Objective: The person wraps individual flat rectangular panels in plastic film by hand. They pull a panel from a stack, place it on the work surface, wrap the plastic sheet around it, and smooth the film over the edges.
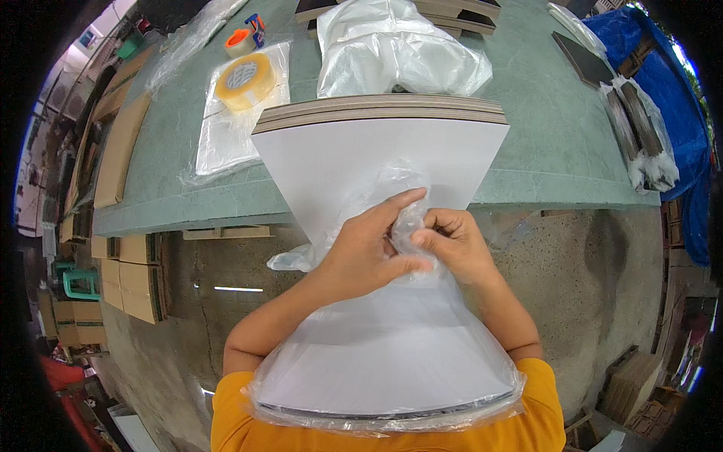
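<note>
Centre: left hand (365,245) and right hand (458,245), fingers clamped on bunched plastic bag (407,223); white board stack (324,147) at bench (550,147) edge; tape roll (263,74), upper left

My left hand (360,245) and right hand (461,245) number two | two orange sleeves (235,418), both mine | one board stack (324,154) | one large tape roll (260,74), one smaller tape roll (240,48) | one green table (542,113)

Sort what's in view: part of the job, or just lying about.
Seemingly part of the job:
clear plastic, handled by left hand and right hand
white-faced board stack
perhaps the clear tape roll

Seemingly just lying about:
green stool
blue tarp
cardboard stack
</note>
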`<state>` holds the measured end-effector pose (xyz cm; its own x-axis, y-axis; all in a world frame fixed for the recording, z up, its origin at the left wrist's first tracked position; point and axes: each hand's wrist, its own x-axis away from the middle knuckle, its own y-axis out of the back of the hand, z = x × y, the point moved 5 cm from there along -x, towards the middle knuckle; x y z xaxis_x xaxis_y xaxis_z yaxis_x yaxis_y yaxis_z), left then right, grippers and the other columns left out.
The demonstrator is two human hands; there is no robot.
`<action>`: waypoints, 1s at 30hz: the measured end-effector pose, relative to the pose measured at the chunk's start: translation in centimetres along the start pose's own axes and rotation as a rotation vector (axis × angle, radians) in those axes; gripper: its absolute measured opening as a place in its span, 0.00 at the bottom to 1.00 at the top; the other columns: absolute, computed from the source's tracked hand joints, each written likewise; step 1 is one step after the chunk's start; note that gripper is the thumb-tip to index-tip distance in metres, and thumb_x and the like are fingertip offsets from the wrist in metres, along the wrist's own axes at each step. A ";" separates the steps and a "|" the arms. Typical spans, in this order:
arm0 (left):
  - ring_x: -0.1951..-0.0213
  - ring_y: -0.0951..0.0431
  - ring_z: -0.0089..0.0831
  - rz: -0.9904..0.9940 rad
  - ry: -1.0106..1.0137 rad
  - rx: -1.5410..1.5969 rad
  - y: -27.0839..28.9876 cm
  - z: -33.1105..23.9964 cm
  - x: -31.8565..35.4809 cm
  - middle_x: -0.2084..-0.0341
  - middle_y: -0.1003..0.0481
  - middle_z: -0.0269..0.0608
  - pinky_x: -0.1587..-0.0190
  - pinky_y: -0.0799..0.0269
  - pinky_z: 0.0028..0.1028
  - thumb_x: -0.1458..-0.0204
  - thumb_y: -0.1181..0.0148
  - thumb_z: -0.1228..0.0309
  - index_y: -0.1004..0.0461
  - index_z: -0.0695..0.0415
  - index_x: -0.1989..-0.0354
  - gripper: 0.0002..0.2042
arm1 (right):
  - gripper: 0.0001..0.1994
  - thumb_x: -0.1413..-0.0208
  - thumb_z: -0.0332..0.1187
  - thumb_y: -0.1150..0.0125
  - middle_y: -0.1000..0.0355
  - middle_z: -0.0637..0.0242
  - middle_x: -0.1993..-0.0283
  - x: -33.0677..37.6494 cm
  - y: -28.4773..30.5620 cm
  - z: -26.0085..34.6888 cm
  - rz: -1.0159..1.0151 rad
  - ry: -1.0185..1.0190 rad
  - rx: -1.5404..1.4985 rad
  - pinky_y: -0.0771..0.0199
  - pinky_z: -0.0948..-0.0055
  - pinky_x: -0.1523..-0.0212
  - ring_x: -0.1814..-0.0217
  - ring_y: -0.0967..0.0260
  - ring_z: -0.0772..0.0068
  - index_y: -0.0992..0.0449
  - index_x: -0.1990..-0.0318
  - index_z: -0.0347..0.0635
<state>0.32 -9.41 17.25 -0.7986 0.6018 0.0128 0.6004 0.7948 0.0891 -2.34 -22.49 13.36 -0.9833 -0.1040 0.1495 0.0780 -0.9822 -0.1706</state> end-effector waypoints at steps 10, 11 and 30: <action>0.72 0.29 0.25 -0.571 0.494 -0.251 14.6 13.1 10.8 0.75 0.30 0.37 0.69 0.32 0.24 0.58 0.52 0.80 0.29 0.63 0.69 0.07 | 0.11 0.52 0.34 0.45 0.30 0.65 0.67 2.1 7.4 -2.6 -0.216 -0.098 -0.788 0.28 0.76 0.65 0.65 0.31 0.76 0.30 0.64 0.37; 0.70 0.30 0.24 -0.766 0.363 -0.062 18.1 15.3 14.0 0.74 0.30 0.36 0.67 0.32 0.24 0.56 0.54 0.80 0.29 0.63 0.68 0.08 | 0.11 0.52 0.34 0.45 0.30 0.64 0.66 2.8 8.9 -3.6 -0.258 -0.127 -0.775 0.28 0.75 0.64 0.65 0.31 0.75 0.30 0.63 0.37; 0.75 0.31 0.20 -0.621 0.300 -0.334 17.8 14.3 11.9 0.79 0.30 0.32 0.76 0.36 0.19 0.58 0.49 0.75 0.28 0.63 0.69 0.08 | 0.12 0.49 0.33 0.49 0.31 0.64 0.72 2.8 8.9 -3.1 -0.383 -0.029 -0.941 0.31 0.76 0.68 0.70 0.33 0.76 0.32 0.63 0.33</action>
<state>2.12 12.98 4.75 -0.9913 -0.0330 0.1277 0.0304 0.8853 0.4641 -4.92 -31.06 9.27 -0.9094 0.1760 0.3768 -0.4153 -0.4296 -0.8018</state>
